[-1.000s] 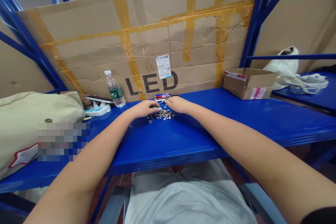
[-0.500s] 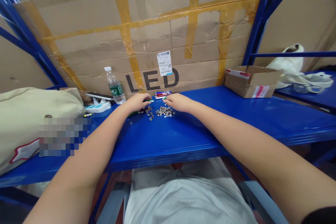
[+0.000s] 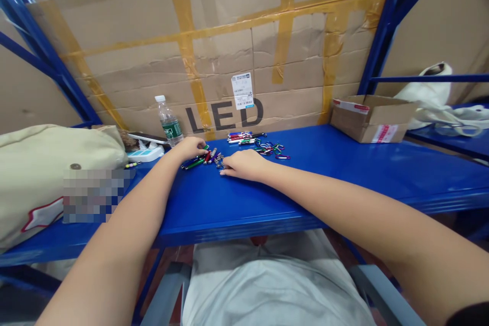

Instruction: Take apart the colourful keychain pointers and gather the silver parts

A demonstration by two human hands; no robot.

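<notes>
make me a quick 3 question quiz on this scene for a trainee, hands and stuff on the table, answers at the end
1. True or false: the plastic bottle stands upright on the blue table.
2. Which word is printed in big letters on the upright cardboard panel?
a) BOX
b) LED
c) PEN
3. Fill in: the coloured clips lie closer to the person's ____ hand.

Key:
1. True.
2. b.
3. Right: they lie just beyond the right hand, while the left hand is over on the other side, at a pile of coloured pieces.
</notes>
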